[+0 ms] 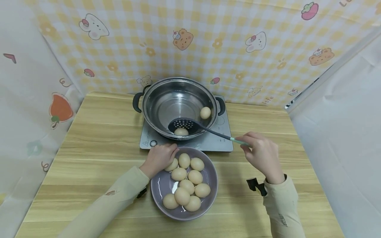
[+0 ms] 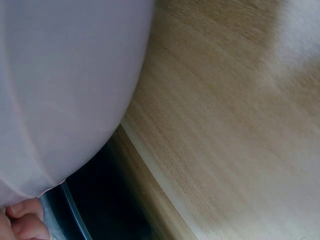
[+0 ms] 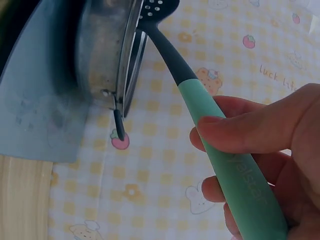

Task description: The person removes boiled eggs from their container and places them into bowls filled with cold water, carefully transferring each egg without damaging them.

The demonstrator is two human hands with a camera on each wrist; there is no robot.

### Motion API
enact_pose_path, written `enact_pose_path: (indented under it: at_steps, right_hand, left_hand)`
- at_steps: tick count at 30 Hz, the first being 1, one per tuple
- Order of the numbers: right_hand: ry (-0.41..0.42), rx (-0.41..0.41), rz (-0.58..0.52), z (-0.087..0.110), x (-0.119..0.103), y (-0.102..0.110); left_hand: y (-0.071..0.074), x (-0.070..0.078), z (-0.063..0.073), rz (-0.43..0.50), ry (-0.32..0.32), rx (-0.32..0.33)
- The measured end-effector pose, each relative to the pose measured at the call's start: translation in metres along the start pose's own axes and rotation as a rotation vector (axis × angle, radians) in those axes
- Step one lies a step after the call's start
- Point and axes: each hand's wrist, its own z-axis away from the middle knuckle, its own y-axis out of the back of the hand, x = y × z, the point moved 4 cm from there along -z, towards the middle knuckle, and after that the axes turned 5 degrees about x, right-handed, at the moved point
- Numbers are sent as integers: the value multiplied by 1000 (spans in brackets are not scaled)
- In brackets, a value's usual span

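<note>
My right hand grips the mint-green handle of a dark skimmer, thumb along its top. The skimmer's perforated head is inside a steel pot, by its front wall. One egg lies at that head; whether it rests on it I cannot tell. A second egg sits on the pot's right side. At the upper left rim of a purple-grey bowl, my left hand holds the edge, fingers curled there. Several brown eggs lie in the bowl.
The pot stands on a flat silver cooktop, its black handles sticking out left and right. Behind the wooden table hangs a yellow checked cloth. White sheets border the sides.
</note>
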Motion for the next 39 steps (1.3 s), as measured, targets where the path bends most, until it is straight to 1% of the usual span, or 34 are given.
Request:
enact_pose_path:
  at_steps: [4, 11, 18, 23, 31, 39]
  right_hand:
    - [-1, -15, -18, -1, -2, -4]
    - [-13, -66, -32, -2, -7, -10]
    - [-5, -105, -95, -3, -12, -15]
    - [-27, -141, -116, -4, -12, -16]
    - [-42, -170, -119, -6, -12, -18]
    - [-89, -233, -154, -7, -9, -20]
  left_hand:
    - [0, 0, 0, 1, 1, -2]
    - [-1, -1, 0, 5, 3, -1]
    - [0, 0, 0, 14, 0, 13]
    - [0, 0, 0, 12, -3, 13]
    - [0, 0, 0, 14, -2, 13]
    - [0, 0, 0, 7, -6, 19]
